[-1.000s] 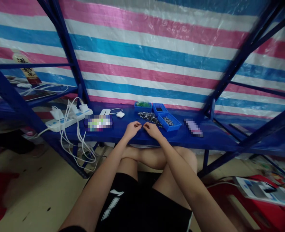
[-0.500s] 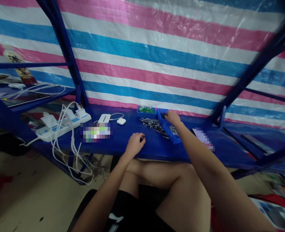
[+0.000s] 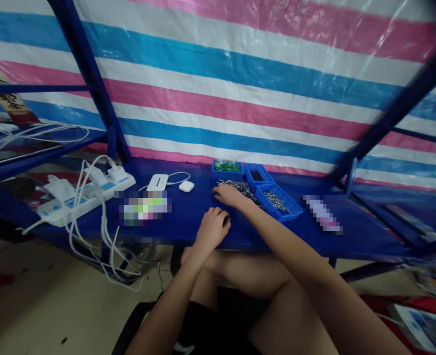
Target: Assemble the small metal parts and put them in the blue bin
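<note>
My left hand [image 3: 213,228] rests near the front of the blue tabletop [image 3: 188,217], its fingers curled; a dark spot shows by the thumb, too small to name. Just beyond it my right hand [image 3: 228,195] reaches across, fingertips bent together at the left side of a loose pile of thin metal pieces with dark parts [image 3: 248,189]. What the fingertips hold, if anything, is hidden. Behind the pile stand a blue bin of green pieces [image 3: 227,167] and a blue bin of small black pieces [image 3: 257,175]. Right of the pile, another blue bin [image 3: 293,213] contains thin silver pieces.
A white power strip [image 3: 81,199] with plugs and tangled white cables [image 3: 105,222] lies on the left. Nearby are a white device [image 3: 157,182], a small white case [image 3: 186,186] and a blurred-out item [image 3: 144,208]. Another blurred-out item [image 3: 321,213] lies right. Blue frame posts [image 3: 92,84] rise beside striped sheeting.
My right hand has moved left and nearer, from the bin of black pieces to the left side of the pile. My left hand stays almost in place. The view has shifted slightly.
</note>
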The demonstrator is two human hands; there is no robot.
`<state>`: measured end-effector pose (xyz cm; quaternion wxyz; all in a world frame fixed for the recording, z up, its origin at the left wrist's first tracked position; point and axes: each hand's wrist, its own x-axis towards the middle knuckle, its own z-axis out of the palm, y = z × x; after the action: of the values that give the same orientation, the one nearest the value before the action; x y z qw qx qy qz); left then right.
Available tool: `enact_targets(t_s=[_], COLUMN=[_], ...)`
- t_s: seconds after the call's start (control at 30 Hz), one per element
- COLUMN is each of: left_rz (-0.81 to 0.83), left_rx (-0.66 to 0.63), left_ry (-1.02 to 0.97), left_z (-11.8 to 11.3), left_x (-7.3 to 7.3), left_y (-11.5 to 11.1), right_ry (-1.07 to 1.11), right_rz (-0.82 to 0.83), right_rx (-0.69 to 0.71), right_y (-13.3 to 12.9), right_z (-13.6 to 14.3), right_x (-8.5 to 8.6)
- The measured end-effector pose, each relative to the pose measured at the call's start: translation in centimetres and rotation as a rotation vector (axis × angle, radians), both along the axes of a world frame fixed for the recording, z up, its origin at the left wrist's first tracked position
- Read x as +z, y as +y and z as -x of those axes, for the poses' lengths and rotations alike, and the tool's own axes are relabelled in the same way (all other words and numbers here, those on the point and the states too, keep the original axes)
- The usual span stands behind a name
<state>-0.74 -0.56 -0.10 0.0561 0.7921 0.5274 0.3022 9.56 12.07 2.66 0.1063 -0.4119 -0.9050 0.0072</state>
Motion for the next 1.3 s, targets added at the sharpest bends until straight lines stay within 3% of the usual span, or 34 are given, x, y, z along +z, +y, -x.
enact_targets(t_s=[0.13,0.27,0.4,0.63,0.93,1.3], left_rz=[0.006,0.019,0.046,0.035,0.125,0.069], left_rx=[0.003,0.016,0.010,-0.087,-0.043,-0.134], left_ry=[-0.040,-0.147,-0.257,-0.171,-0.275,-0.143], left_z=[0.1,0.2,0.3,-0.2,-0.2,-0.2], left_x=[-0.1,-0.3,-0.4,0.1,0.2,0.3], left_y=[0.0,0.4,0.5,-0.7,-0.5,-0.6], right_ry=[-0.016,0.099,0.273,0.717,0.851,0.807], right_rz=[-0.003,-0.015,0.007,0.177,0.191,0.169], right_rx=[-0.024,-0.018,-0.028,-0.085,-0.043,-0.050], right_y=[-1.2,-4.0,-7.4,-11.7,-11.7,-11.8], right_z=[-0.1,-1.5,-4.0,-7.0,-7.3,-7.0], right_x=[-0.4,0.0,-0.1,-2.3,-3.1,-3.3])
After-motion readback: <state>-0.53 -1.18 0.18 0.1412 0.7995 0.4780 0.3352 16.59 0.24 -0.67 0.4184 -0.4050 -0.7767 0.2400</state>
